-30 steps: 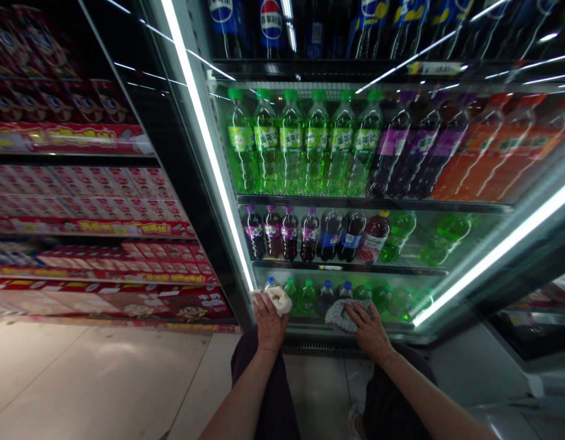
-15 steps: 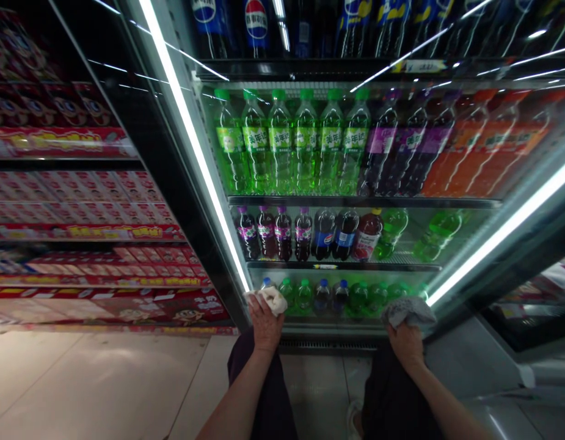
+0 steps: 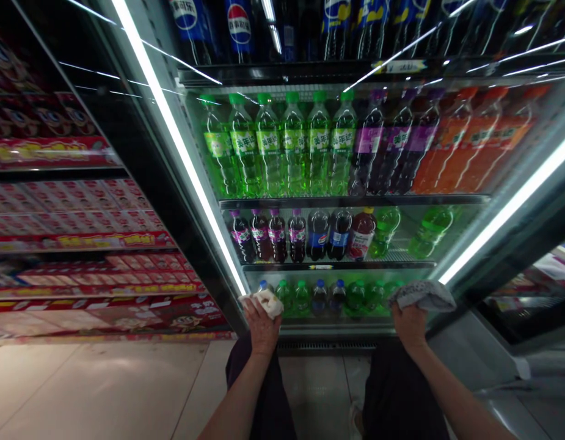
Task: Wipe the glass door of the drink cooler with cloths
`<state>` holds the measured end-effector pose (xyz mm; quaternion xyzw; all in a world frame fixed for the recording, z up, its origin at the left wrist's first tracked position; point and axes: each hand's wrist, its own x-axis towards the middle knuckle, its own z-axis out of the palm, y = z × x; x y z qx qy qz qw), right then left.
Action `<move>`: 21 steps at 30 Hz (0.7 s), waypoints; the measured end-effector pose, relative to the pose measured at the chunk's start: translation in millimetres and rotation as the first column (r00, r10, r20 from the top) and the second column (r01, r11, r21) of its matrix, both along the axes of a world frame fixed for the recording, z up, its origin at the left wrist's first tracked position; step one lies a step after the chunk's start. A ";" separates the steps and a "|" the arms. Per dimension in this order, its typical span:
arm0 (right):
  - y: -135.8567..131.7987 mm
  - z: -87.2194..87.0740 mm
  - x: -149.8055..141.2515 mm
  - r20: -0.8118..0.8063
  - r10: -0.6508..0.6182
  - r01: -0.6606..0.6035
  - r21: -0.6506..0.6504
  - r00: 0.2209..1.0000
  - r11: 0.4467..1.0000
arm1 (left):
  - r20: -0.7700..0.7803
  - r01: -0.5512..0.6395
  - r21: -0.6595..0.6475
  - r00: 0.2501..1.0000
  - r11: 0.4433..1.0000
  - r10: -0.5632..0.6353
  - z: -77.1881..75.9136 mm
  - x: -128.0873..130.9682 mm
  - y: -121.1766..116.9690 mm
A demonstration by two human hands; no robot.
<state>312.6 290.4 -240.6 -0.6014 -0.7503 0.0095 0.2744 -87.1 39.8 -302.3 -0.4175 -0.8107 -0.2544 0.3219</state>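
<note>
My left hand point(image 3: 261, 327) is closed around a white cloth point(image 3: 266, 300) at the lower left corner of a glass-fronted drinks cooler point(image 3: 337, 327), beside its lit left frame. My right hand point(image 3: 409, 325) grips a grey patterned cloth point(image 3: 422, 295) pressed against the lower right part of the cooler's glass, near the right light strip. Behind the glass between my hands stand small green and blue-capped bottles point(image 3: 325, 296) on the bottom shelf.
Higher shelves hold green, purple and orange soda bottles point(image 3: 305, 146) and cola bottles point(image 3: 239, 27). Red snack boxes point(image 3: 90, 244) fill shelving on the left. Pale tiled floor point(image 3: 94, 391) lies below left. My dark-trousered knees sit below my hands.
My right hand has slid the grey cloth from the middle of the bottom glass to the right edge. The left hand has stayed at the left corner; the view has shifted slightly.
</note>
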 end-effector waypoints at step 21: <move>50.3 204.4 -35.4 0.195 0.258 -0.323 0.617 0.946 0.718 | 0.062 0.031 0.028 0.998 0.999 -0.032 -4.1 0.2 1.2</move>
